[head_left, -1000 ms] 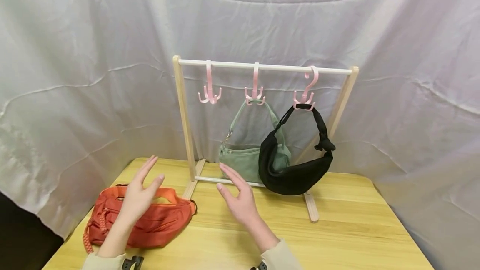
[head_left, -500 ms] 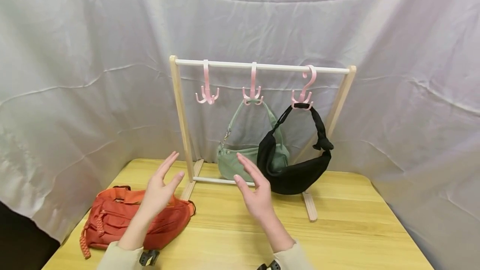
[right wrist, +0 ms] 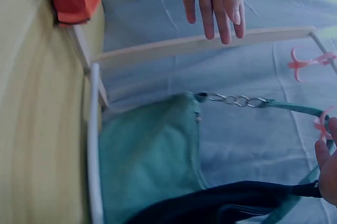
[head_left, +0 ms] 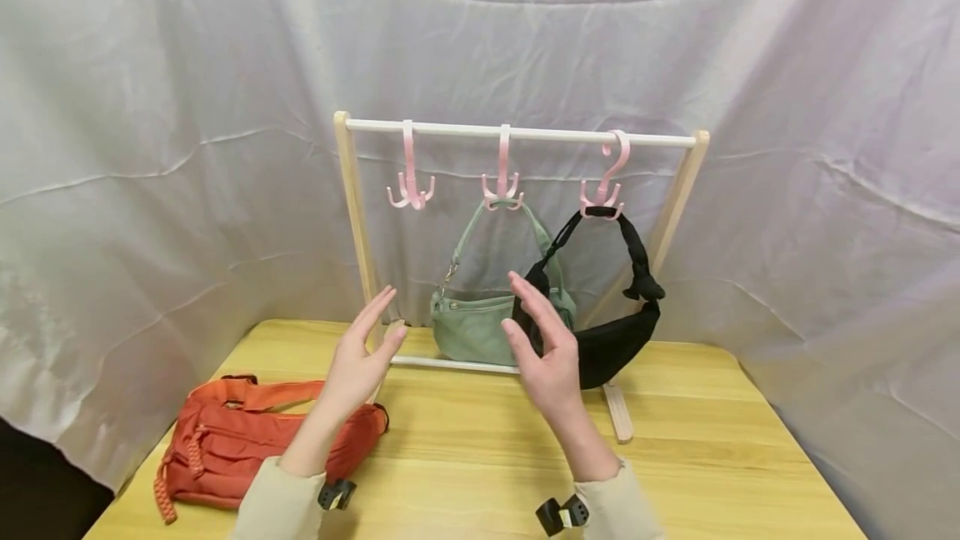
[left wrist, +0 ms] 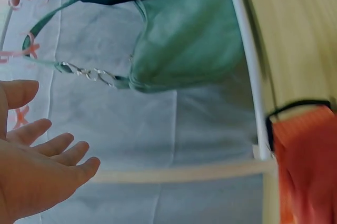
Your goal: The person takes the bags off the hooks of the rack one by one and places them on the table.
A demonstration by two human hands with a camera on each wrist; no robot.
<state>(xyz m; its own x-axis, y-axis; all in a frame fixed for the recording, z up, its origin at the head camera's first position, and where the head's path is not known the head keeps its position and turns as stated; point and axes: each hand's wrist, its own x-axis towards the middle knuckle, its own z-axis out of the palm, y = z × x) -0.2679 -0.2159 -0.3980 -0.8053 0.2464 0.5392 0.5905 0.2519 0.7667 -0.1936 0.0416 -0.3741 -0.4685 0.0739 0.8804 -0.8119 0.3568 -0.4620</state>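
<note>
My left hand (head_left: pixel 358 369) is raised above the table with its fingers straight and nothing in them. To its lower left lies a red-orange waist bag (head_left: pixel 236 436), partly covered by my forearm. In the head view my right hand (head_left: pixel 547 361) is lifted in front of the hanging bags, fingers extended, holding nothing. Behind it a black shoulder bag (head_left: pixel 618 348) hangs by its knotted strap from the right pink hook (head_left: pixel 603 190). A green shoulder bag (head_left: pixel 468 332) hangs from the middle pink hook (head_left: pixel 501 177); its chain link shows in the left wrist view.
A rack with wooden side posts and a white top bar (head_left: pixel 555 135) stands on the wooden table (head_left: pixel 712 440). The left pink hook (head_left: pixel 410 182) carries no bag. A grey curtain (head_left: pixel 225 65) hangs behind and at both sides.
Both hands have moved to the right and slightly up, fingers staying straight. My left hand has passed from over the red-orange bag to its right. The hanging bags stay on their hooks.
</note>
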